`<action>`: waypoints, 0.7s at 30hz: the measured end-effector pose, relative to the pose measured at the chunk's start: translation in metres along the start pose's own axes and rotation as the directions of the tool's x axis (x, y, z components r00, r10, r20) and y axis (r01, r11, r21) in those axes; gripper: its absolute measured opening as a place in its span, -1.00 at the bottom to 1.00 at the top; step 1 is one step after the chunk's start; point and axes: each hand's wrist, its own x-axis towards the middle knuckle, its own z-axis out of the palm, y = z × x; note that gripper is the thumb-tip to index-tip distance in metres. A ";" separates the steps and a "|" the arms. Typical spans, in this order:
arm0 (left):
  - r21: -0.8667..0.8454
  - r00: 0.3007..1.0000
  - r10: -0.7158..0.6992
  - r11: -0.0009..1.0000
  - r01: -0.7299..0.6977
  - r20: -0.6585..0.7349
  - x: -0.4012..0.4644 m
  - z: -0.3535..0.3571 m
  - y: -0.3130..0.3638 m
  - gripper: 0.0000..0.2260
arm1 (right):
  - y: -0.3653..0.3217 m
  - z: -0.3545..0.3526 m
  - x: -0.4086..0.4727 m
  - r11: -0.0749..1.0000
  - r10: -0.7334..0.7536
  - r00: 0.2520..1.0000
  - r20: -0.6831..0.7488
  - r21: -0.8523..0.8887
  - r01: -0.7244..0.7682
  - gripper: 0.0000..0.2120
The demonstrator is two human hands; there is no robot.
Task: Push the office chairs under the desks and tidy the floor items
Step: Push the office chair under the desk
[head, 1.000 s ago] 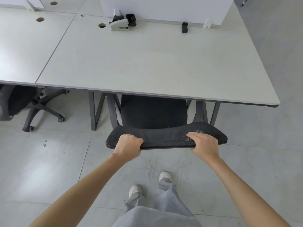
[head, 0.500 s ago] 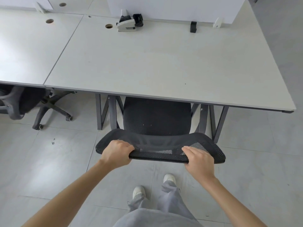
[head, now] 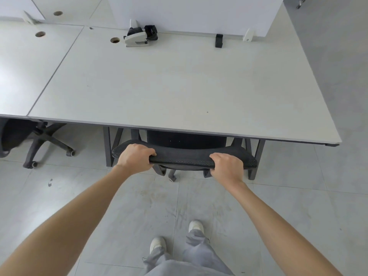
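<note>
Just below the middle of the frame, the left hand (head: 135, 158) is gripping the top edge of the chair (head: 183, 156) backrest, its fingers curling over the black mesh, and the right hand (head: 227, 167) is gripping the same edge further right, fingers wrapping over it too. Both arms are reaching out from the bottom corners. The chair is sitting mostly under the desk (head: 159, 86): its seat is lying in shadow beneath the front edge of the top, while the backrest and two casters are showing just in front of that edge. The dark desk legs (head: 108, 146) are standing on either side of the chair, close to the ends of the backrest; whether they are touching it cannot be told. At the left edge of the frame a second chair (head: 39, 140) is standing under the neighbouring desk (head: 25, 66), its star base and casters sticking out onto the floor. Near the upper middle, a white device (head: 137, 39) is lying on the desk beside a round cable hole (head: 115, 40), with a black lump touching its right end, and a black clip (head: 218, 40) is sitting at the foot of the white partition (head: 189, 14). A small dark scrap (head: 49, 182) is lying on the grey tiles at lower left, well apart from both chairs. The person's white shoes (head: 196, 226) and grey trousers are showing at the bottom centre.
</note>
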 end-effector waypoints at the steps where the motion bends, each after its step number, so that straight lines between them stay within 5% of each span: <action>1: 0.008 1.000 -0.016 1.000 0.016 0.014 0.007 -0.003 0.000 -0.77 | 0.002 -0.001 0.006 1.000 -0.003 1.000 -0.001 -0.008 0.003 -0.80; 16: -0.005 0.999 -0.033 0.999 0.033 0.009 0.041 -0.006 -0.006 -0.72 | 0.015 0.012 0.037 1.000 -0.012 0.997 -0.080 -0.023 0.010 -0.73; 21: -0.032 0.998 -0.061 0.998 0.060 -0.017 0.039 -0.008 0.002 -0.75 | 0.014 0.006 0.033 0.998 0.026 1.000 0.006 0.052 -0.026 -0.72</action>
